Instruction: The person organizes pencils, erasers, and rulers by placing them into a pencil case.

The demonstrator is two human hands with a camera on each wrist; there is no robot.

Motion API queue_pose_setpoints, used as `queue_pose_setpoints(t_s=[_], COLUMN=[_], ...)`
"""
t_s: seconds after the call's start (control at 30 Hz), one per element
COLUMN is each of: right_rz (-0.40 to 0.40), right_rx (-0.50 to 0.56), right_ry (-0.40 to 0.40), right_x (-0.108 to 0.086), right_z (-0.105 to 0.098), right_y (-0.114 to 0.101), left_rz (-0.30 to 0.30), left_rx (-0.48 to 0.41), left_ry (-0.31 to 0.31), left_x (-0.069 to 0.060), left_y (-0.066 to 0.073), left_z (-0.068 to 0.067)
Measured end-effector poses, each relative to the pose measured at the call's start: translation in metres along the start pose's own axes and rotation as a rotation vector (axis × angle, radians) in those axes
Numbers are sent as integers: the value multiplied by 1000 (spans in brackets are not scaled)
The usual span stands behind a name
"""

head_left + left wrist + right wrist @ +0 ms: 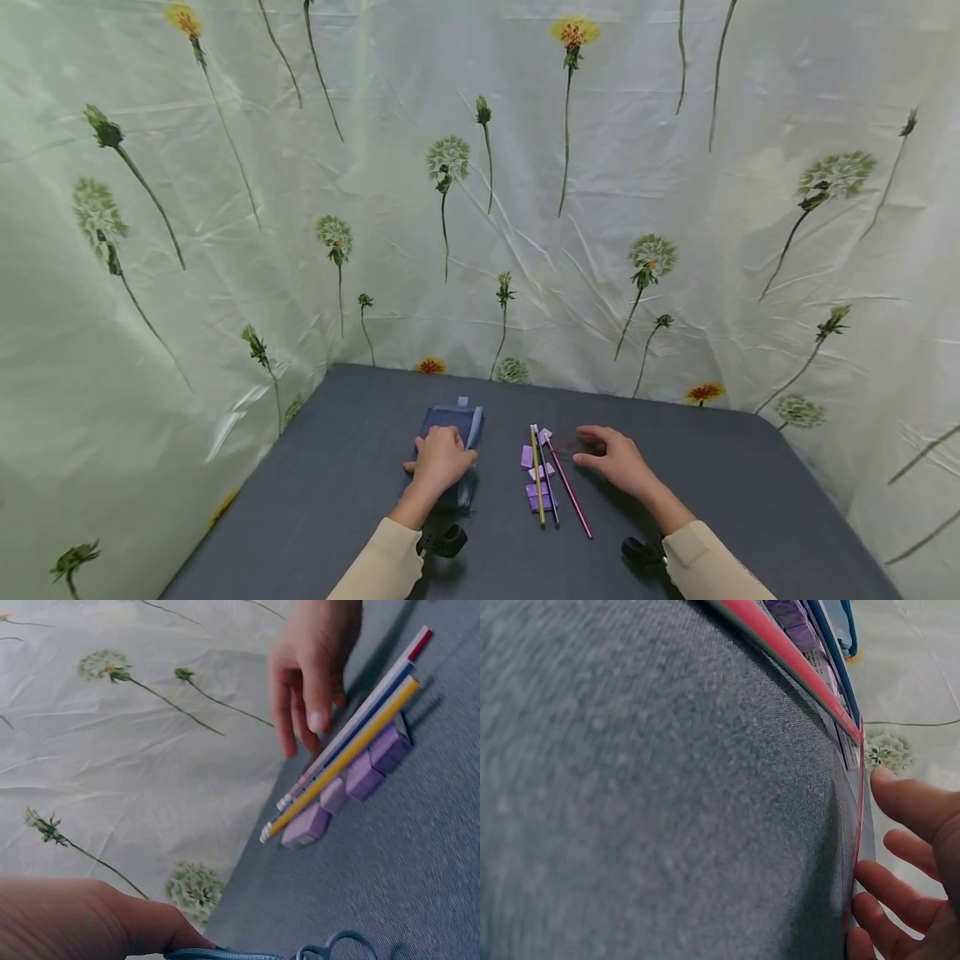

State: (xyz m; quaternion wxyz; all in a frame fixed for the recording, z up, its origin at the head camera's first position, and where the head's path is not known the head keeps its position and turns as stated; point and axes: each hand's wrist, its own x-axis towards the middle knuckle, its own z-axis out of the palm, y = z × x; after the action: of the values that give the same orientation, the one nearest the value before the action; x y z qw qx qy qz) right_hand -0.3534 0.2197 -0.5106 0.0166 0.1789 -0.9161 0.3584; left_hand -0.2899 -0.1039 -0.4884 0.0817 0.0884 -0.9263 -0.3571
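Observation:
In the head view my left hand [441,460] lies across a blue pencil case [474,429], gripping it from above with thumb and fingers near opposite sides. The left wrist view shows the thumb beside the light-blue zipper [225,952]; the other fingertips are hidden there. My right hand [618,462] hovers just right of the pencils, fingers loosely bent and apart, holding nothing. Beside it lie a yellow pencil [537,479], a dark blue pencil [550,492] and a red pencil [573,498]. Several purple erasers [527,457] sit under and beside the pencils.
A dark grey table [330,500] carries everything. White fabric [390,208] printed with dandelions hangs behind it and along its sides. Black wrist straps [444,542] are on both wrists, just past the beige sleeves [382,562].

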Motion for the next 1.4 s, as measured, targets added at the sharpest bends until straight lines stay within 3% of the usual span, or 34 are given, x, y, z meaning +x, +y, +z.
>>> queue_pose_setpoints(t_s=[0.27, 0.53, 0.7, 0.87, 1.03, 1.4], right_rz=[65, 132, 172, 179, 176, 128], right_rx=[12, 0, 7, 10, -6, -49], right_ry=[29, -5, -41, -78, -163, -205], right_x=[7, 14, 18, 23, 26, 29], right_z=[6, 0, -4, -8, -12, -13], right_y=[-3, -7, -12, -15, -18, -15], left_rz=[-20, -122, -211, -254, -271, -221], left_rx=[-160, -529, -692, -757, -772, -765], left_ry=[-45, -135, -177, -160, -153, -118], left_x=[3, 7, 10, 12, 13, 12], left_y=[-2, -3, -4, -1, 0, -5], left_z=[-6, -7, -5, -5, -5, -14])
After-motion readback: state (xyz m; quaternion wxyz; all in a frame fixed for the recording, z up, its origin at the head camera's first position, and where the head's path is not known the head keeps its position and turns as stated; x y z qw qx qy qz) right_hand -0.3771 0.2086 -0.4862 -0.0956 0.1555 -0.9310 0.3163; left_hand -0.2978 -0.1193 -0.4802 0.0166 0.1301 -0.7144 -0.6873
